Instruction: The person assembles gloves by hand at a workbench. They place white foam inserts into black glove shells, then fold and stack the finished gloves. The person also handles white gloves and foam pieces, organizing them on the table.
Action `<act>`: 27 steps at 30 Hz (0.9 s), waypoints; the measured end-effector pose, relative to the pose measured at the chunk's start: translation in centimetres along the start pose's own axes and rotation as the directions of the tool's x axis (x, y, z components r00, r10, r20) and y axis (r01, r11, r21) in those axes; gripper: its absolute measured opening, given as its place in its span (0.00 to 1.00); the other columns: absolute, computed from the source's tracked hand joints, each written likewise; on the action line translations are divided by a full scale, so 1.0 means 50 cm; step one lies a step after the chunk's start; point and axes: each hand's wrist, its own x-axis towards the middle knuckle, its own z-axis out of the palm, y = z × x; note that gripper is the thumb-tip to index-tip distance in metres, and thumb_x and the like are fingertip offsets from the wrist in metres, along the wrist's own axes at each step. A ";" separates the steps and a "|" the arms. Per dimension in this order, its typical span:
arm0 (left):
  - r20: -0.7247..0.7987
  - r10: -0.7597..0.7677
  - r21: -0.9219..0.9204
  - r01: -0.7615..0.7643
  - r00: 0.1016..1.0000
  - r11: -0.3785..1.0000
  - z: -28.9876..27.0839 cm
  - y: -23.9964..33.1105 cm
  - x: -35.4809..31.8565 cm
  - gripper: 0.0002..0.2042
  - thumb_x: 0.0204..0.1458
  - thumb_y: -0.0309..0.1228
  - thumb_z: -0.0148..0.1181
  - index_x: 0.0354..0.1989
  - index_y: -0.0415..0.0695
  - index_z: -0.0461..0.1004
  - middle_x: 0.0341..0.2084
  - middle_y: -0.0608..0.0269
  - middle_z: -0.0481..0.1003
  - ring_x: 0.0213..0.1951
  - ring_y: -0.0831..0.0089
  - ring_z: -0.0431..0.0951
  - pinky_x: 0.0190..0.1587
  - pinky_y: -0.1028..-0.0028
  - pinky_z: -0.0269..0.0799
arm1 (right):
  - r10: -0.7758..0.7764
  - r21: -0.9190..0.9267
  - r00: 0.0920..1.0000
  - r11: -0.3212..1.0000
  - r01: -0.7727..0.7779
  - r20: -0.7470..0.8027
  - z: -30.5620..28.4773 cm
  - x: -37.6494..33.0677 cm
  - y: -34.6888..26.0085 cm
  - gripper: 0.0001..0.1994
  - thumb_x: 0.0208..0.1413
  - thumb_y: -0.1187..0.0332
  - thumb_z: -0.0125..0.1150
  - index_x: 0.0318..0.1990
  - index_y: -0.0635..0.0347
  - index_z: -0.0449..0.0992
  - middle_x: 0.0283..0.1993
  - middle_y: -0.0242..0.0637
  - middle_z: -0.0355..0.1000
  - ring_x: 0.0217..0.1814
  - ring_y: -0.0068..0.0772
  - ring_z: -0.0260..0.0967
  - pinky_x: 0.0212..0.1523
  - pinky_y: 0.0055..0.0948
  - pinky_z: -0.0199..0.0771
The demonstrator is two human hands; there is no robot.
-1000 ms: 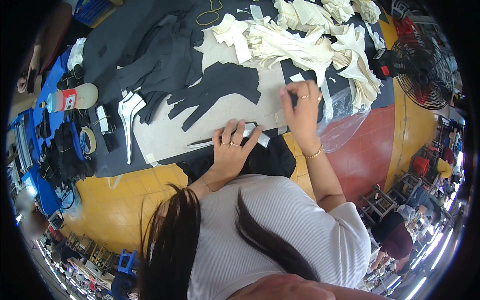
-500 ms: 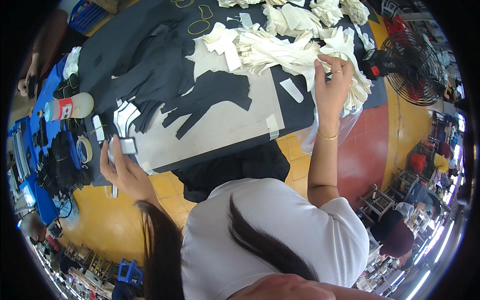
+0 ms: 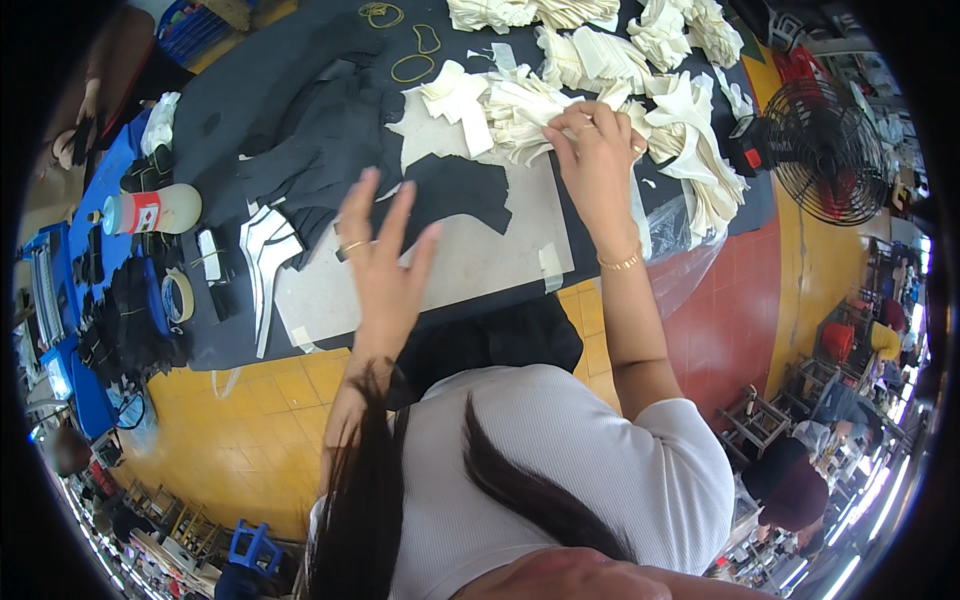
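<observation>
My left hand hovers with spread fingers above a pale grey board, just beside a black cut fabric piece. Nothing is in it. My right hand is at a loose heap of cream fabric pieces, its fingers bent and closed on the edge of that heap; exactly how many pieces they grip is hidden. To the left of the board lies a stack of black pieces with white shaped overlays. More dark fabric pieces spread over the table's left half.
A bottle with a red label, a tape roll and black strips lie at the left. More cream bundles fill the far right. A black fan stands beyond the right edge, near a clear plastic bag.
My left hand has left the black-and-white pieces and moved right over the board; the metallic-looking block there no longer shows. My right hand has shifted left across the cream pieces and closed.
</observation>
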 end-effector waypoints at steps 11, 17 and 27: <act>0.364 -0.314 -0.882 0.433 0.877 0.186 0.057 0.113 0.051 0.13 0.57 0.23 0.64 0.50 0.33 0.77 0.35 0.64 0.79 0.33 0.80 0.76 0.41 0.79 0.74 | 0.168 0.653 0.801 0.496 -0.572 0.575 -0.100 -0.076 -0.106 0.07 0.56 0.71 0.67 0.39 0.62 0.79 0.32 0.34 0.78 0.28 0.24 0.74 0.30 0.20 0.71; 0.216 -0.371 -0.859 0.357 0.903 0.366 0.014 0.115 0.043 0.12 0.55 0.21 0.65 0.48 0.34 0.79 0.33 0.63 0.79 0.32 0.81 0.77 0.35 0.80 0.73 | -0.067 0.578 0.995 0.816 0.013 0.073 -0.087 -0.070 -0.144 0.10 0.48 0.74 0.72 0.38 0.59 0.79 0.40 0.36 0.74 0.43 0.34 0.73 0.41 0.29 0.72; 0.143 -0.219 -0.730 0.252 0.965 0.635 -0.012 0.120 0.029 0.12 0.54 0.20 0.66 0.47 0.34 0.79 0.34 0.60 0.79 0.33 0.78 0.79 0.33 0.83 0.71 | -0.084 0.806 0.967 0.572 -0.152 0.242 -0.079 -0.033 -0.126 0.10 0.44 0.71 0.76 0.35 0.57 0.81 0.43 0.30 0.68 0.41 0.25 0.68 0.40 0.24 0.67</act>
